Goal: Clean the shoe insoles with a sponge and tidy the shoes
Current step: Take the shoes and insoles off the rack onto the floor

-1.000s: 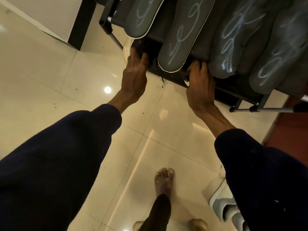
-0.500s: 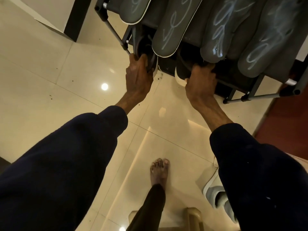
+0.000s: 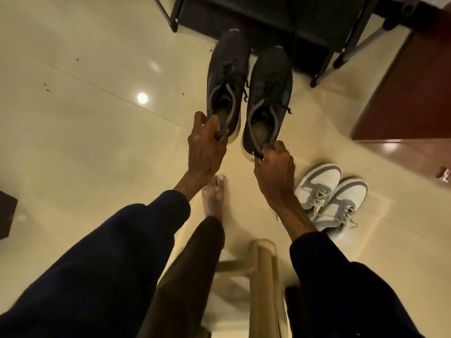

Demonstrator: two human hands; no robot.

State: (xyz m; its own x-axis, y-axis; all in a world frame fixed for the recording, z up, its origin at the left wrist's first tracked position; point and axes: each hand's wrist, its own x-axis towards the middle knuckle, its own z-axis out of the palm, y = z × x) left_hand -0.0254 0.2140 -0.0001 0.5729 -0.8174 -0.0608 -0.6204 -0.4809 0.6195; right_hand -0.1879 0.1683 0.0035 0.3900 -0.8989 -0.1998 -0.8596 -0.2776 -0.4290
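**Two dark shoes, heels in hand, toes toward the rack**

Pale tiled floor (image 3: 85,118) fills most of the view, and a dark shoe rack (image 3: 280,25) stands at its far edge. Between the rack and the person hang the two dark shoes, side by side, nearly parallel and just apart. Each shoe's long axis runs near to far, with the heel at the hand and the toe pointing toward the foot of the rack. The left shoe (image 3: 228,69) reaches a little farther than the right shoe (image 3: 269,89), whose heel sits nearer the person. Both openings face up at the camera. The insides are dim, and I cannot tell whether insoles are in place.

The left hand (image 3: 207,150) is curled tight on the heel collar of the left shoe. The right hand (image 3: 274,167) grips the heel of the right shoe in the same way. Neither shoe seems to touch the floor, though the height of the toes is hard to judge.

At the near right a pair of pale sneakers (image 3: 329,198) stands on the floor, just right of the right forearm. What looks like a beige stool (image 3: 264,259) sits nearest of all. Setting the dark pair down probably means drawing them straight back along their own axis. The right hand is the one close to the sneakers and would need to mind them. No sponge is in view.
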